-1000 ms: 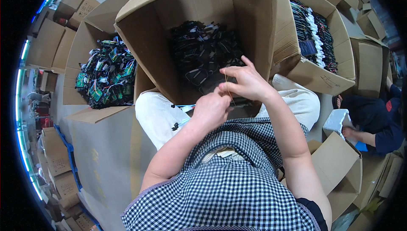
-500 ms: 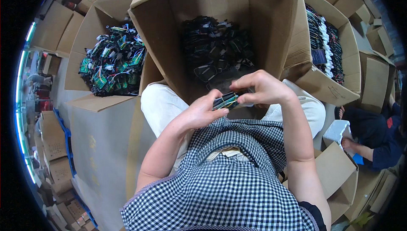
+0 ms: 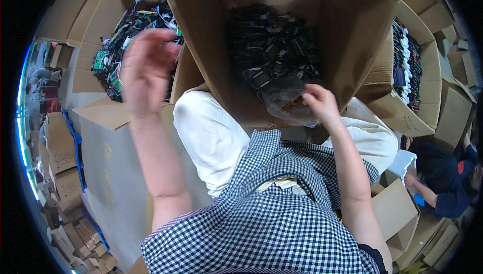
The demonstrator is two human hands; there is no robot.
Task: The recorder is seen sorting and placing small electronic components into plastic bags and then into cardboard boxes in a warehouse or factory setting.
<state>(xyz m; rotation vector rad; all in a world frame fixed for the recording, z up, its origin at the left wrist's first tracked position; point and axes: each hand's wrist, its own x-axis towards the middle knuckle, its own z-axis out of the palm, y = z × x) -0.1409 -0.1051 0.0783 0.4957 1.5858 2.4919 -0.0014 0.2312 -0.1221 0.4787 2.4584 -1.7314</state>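
Starting at the upper left of the frame, I've got an open carton [image 3: 108,116] heaped with wired circuit boards [image 3: 102,62], and in front of it the left hand [image 3: 148,70], badly smeared on my feed; its fingers look loosely parted, with nothing visible between them, but I can't tell whether they touch the boards, and the hand hides much of the heap. Upper centre, the tall box [image 3: 193,37] opens toward the knees, presumably so its dark stack of wired parts [image 3: 271,42] sits within reach; shadow swallows the detail down there. At the near side of that box lies a clear plastic bag [image 3: 282,100], its edge apparently pinched in the fingertips of the right hand [image 3: 320,105], maybe to steady it; the orange bits [image 3: 293,104] inside are too vague to name. Upper right, another carton [image 3: 402,115] carries packed cable bundles [image 3: 415,68], partly cut off by the box wall. Far right, a co-worker's sleeve [image 3: 452,206] dims into the rim.
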